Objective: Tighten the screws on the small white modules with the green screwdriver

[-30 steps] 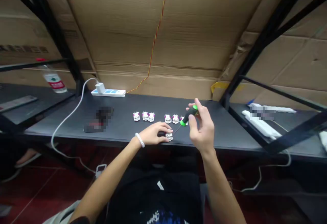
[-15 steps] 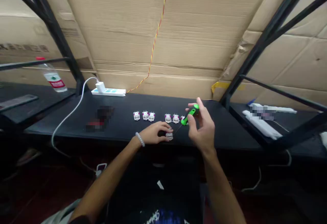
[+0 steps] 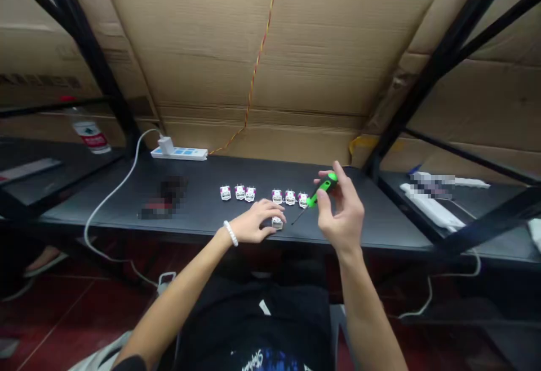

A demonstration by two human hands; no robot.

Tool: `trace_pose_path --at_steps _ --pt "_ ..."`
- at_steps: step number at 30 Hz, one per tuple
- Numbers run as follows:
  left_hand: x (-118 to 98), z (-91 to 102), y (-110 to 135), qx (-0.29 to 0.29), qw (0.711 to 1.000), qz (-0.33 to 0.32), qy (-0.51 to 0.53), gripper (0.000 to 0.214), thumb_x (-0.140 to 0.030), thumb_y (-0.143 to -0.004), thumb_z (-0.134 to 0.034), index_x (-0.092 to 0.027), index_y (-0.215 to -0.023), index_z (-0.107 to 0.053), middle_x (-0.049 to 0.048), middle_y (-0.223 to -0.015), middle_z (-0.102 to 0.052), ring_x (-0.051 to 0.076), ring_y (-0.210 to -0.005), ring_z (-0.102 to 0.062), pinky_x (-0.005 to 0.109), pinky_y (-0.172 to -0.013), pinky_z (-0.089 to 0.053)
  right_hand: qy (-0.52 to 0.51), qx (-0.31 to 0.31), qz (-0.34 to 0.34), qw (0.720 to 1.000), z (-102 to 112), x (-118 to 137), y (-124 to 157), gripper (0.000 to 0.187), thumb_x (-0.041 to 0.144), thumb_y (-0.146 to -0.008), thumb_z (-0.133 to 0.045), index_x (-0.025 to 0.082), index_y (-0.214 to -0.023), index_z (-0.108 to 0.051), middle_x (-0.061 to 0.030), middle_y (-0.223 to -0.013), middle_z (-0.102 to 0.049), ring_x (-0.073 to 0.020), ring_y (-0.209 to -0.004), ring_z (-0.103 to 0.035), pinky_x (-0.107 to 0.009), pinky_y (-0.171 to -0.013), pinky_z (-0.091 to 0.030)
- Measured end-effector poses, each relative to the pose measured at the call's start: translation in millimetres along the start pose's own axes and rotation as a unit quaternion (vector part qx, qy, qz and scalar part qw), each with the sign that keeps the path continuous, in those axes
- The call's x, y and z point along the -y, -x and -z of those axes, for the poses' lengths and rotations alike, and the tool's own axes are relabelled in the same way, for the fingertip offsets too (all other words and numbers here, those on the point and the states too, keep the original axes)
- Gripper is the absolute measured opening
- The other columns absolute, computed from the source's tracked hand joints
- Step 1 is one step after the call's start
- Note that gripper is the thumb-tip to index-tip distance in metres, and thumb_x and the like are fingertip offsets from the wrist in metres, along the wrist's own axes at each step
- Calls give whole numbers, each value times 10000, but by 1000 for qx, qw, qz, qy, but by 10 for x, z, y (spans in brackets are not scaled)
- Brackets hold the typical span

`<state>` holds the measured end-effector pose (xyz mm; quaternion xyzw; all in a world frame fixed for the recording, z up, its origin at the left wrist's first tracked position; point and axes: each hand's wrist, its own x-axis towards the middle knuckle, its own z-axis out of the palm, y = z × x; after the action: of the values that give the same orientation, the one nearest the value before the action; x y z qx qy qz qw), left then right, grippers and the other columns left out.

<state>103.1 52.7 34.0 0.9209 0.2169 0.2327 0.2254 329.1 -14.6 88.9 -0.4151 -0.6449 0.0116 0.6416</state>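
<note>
This looks like a makeshift workshop: a dark bench on black metal framing stands before flattened cardboard sheets. A power strip, a small screwdriver and a row of little white parts point to bench work, over a red floor.

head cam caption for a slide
Right hand holds a green screwdriver, left hand touches a small white part, six more lined up on the black bench

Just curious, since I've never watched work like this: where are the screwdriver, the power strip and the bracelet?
Screwdriver (image 3: 324,189): head view, point on its green handle.
Power strip (image 3: 178,154): head view, point on its top face.
Bracelet (image 3: 230,233): head view, point on its white beads.
</note>
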Motion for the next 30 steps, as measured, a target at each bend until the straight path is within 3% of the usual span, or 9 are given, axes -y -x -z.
trace_pose_path --at_steps 3,10,18,30 --pt "-8 -18 -20 -10 1000 -8 4 136 -256 -975 -664 -238 -1047 -778 95 -1385 -642 296 -1299 -541 467 -1162 -428 -2 -6 -2 1000 24 3 -11 615 241 -977 -611 264 -1574 -465 -125 -1291 -676 -249 -1075 -729 -455 -960 -638" --pt "-1 -42 -56 -38 999 -26 -8 169 -218 -1001 -633 -202 -899 -767 69 -1132 -745 239 -1113 -614 385 -1021 -485 3 -7 1 1000 59 34 -29 612 229 -972 -611 269 -1567 -474 -120 -1295 -678 -246 -1069 -734 -447 -958 -639" --pt "-36 11 -56 -19 994 -5 -111 178 -272 -1027 -632 -188 -884 -698 42 -1037 -748 216 -1007 -641 348 -895 -445 -7 -11 2 1000 68 33 -32 619 209 -961 -621 289 -1560 -488 -118 -1285 -682 -255 -1066 -736 -463 -954 -642" --pt "-77 34 -55 -1 980 -20 -199 236 -241 -1075 -498 -168 -893 -629 88 -1075 -671 230 -947 -548 355 -871 -463 -3 -10 2 1000 69 43 -37 596 223 -973 -614 286 -1553 -496 -117 -1268 -678 -252 -1048 -736 -454 -940 -641"
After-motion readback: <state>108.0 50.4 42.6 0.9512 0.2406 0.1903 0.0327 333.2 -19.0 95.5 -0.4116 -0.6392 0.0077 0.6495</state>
